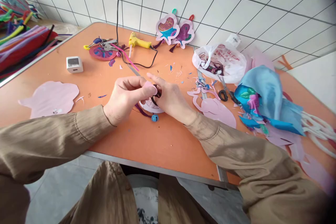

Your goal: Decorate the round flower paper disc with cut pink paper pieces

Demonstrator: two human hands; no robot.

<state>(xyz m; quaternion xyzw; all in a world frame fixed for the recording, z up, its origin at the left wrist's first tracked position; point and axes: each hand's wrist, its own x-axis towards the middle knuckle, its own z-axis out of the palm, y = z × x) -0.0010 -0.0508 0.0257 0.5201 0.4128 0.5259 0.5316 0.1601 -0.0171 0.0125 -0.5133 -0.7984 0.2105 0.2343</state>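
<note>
My left hand point(126, 96) is closed, thumb and forefinger pinching a small pink piece point(149, 85) that looks like paper or felt. Right against it, my right hand point(170, 98) curls round a black looped thing point(156, 92); the fingers cover most of it, so its kind is unclear. Beneath both hands lies a pale-edged ornament point(151, 107), largely hidden. A dark purple tassel point(141, 110) and a blue bell point(155, 118) show at its near side.
A yellow glue gun point(140, 41) and its cord lie beyond my hands. Left are a white charger point(74, 64) and pink cutout point(54, 98). Scissors point(223, 94), a plastic bag point(219, 61) and blue cloth point(265, 94) lie right. Two ornaments point(168, 28) lean on the wall.
</note>
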